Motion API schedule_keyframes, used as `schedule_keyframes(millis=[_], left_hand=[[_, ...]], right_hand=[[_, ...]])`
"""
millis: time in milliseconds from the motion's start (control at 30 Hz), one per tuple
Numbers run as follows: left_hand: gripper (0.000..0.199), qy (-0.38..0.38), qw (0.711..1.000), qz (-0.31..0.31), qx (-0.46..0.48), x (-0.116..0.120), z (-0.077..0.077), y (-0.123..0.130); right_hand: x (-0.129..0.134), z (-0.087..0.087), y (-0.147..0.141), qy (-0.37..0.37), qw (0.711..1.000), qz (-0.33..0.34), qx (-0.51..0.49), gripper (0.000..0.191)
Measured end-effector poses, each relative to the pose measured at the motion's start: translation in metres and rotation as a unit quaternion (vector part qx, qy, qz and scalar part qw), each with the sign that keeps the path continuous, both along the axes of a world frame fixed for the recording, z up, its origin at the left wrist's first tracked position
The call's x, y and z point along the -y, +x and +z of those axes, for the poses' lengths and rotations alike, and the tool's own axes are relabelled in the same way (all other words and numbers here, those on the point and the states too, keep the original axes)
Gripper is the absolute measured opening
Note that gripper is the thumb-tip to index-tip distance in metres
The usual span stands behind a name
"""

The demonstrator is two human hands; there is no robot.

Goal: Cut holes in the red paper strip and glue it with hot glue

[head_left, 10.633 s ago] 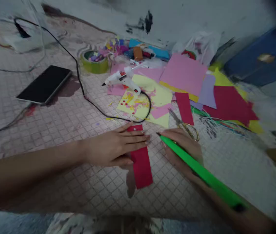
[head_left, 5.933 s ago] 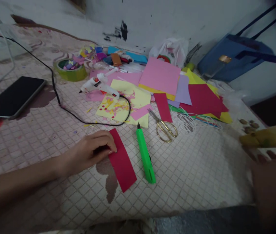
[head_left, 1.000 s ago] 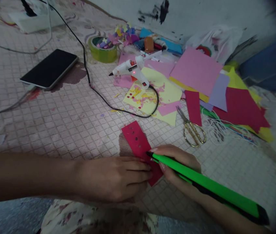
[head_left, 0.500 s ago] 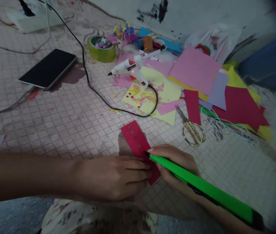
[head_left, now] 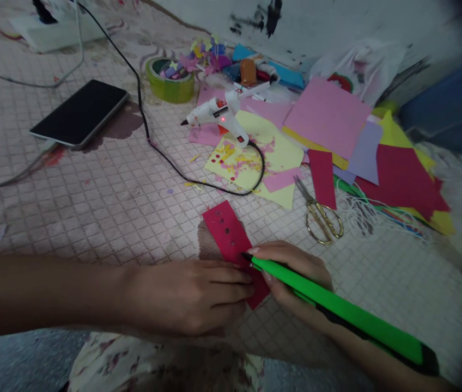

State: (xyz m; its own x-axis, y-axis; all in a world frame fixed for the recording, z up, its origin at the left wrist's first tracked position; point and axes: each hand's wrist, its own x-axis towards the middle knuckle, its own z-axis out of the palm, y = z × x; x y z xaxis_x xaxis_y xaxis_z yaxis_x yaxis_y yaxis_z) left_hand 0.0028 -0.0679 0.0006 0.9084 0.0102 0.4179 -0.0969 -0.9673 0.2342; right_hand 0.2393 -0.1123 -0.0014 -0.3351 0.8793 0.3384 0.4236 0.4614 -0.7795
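Observation:
A red paper strip [head_left: 226,228] with a row of small round holes slants across the cloth in front of me. My left hand [head_left: 192,296] holds its near part, fingers together over the strip's left edge. From the right, my right hand [head_left: 296,267] is wrapped round a long green hole punch [head_left: 349,310] with black ends. Its dark tip meets the strip beside my left fingertips; whether the jaws are around the paper is hidden. Gold-handled scissors [head_left: 321,218] lie beyond my right hand.
A white glue gun [head_left: 225,117] with a lit red light rests by a yellow sheet [head_left: 284,190] strewn with scraps. Its black cord loops across the cloth. Further around are a phone [head_left: 81,114], tape roll [head_left: 171,90], coloured papers [head_left: 329,117] and white string [head_left: 362,215].
The handle end of the green punch has shifted slightly to the left and up. Both hands and the red strip stay in nearly the same place.

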Motion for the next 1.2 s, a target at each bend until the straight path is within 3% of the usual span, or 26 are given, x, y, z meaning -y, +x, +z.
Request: schedule_keyframes(millis=[267, 400, 500, 633, 767, 967, 1200], left_hand=[[0.032, -0.009, 1.000, 0.004, 0.009, 0.001, 0.000, 0.000], [0.027, -0.029, 0.999, -0.006, 0.034, -0.001, 0.001, -0.002], [0.025, -0.027, 0.998, 0.006, 0.050, -0.016, 0.003, -0.006], [0.031, -0.085, 0.994, 0.062, 0.028, -0.047, 0.002, -0.008], [0.043, -0.147, 0.988, 0.037, -0.029, -0.066, -0.004, -0.005], [0.034, -0.128, 0.990, 0.059, 0.006, -0.058, -0.005, -0.003], [0.031, -0.113, 0.987, 0.114, 0.004, -0.053, -0.005, -0.002]], right_hand=[[0.000, 0.005, 0.002, -0.012, 1.000, 0.005, 0.002, 0.034], [-0.002, 0.003, 0.008, -0.094, 0.991, -0.078, -0.058, 0.024], [-0.009, -0.005, 0.010, -0.141, 0.960, -0.138, -0.200, 0.017], [-0.023, -0.010, 0.010, -0.169, 0.934, -0.121, -0.290, 0.018], [-0.039, -0.005, 0.010, -0.181, 0.926, -0.115, -0.312, 0.019], [-0.050, -0.004, 0.004, -0.181, 0.916, -0.106, -0.343, 0.020], [-0.040, 0.001, 0.008, -0.173, 0.915, -0.104, -0.350, 0.018]])
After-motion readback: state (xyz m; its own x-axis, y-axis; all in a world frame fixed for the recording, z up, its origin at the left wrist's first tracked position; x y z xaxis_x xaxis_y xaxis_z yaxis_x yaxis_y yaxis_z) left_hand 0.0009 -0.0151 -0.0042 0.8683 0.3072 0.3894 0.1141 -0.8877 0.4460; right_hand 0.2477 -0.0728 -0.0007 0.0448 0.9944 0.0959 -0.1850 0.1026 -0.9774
